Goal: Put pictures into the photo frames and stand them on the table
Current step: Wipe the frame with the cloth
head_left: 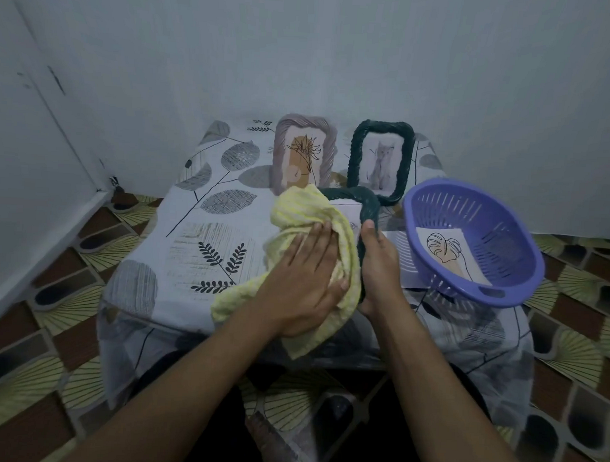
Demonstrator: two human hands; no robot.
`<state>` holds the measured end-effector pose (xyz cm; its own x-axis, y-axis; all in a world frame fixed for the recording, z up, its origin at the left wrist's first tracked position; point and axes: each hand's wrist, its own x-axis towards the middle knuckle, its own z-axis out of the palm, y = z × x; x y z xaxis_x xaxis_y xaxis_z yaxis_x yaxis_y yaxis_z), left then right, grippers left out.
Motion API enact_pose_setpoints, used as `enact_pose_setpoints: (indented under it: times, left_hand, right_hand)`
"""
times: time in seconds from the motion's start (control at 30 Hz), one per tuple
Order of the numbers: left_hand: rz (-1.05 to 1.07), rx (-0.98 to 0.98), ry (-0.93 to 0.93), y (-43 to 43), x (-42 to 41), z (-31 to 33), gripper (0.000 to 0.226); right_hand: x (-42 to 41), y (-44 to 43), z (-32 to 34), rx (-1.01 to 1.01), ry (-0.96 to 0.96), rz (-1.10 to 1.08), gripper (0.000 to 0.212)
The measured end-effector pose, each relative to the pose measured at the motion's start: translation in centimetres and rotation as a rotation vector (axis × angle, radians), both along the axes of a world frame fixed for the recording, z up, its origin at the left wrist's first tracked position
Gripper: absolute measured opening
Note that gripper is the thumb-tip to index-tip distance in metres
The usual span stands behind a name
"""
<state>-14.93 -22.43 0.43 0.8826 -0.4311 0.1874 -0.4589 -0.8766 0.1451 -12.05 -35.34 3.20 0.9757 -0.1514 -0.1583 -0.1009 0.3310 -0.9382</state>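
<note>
At the back left of the table under a white leaf-printed cloth [204, 232], 1 pale mauve rope-textured photo frame [283, 152] stands upright with a plant drawing in it. In front of it your left hand [304, 276] lies flat, fingers straight and close together, pressing a yellow checked cloth [297, 209] onto the face of a dark green rope-textured photo frame [367, 202]. Whether that frame rests on the table, you cannot tell from here. Your right hand [379, 263] clamps its right rim, thumb on top and fingers curled beneath. Behind stands a 2nd dark green frame [404, 158] with a cat picture. At the far right a purple slotted plastic basket [528, 249] holds 1 loose leaf-drawing picture [447, 252]. You seem to be wiping the 3rd frame, with a pale sheet showing inside it. Next, lift the cloth clear, find the back stand, and set the frame upright beside the other 2 without knocking them.
</note>
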Motion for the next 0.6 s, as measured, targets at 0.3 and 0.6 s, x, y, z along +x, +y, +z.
enact_pose_setpoints:
  times: [0.3,0.6]
  left_hand:
    - [0.330,-0.162,-0.020,2.8,4.2,2.2,0.072]
    - [-0.068,-0.080,0.014,2.2,0.9,-1.4,0.063]
  right_hand:
    - [-2.3,1.7,-0.9,-0.008,-0.063,0.146,0.027]
    - [-0.5,-0.5,-0.1,-0.044,-0.041,0.071,0.034]
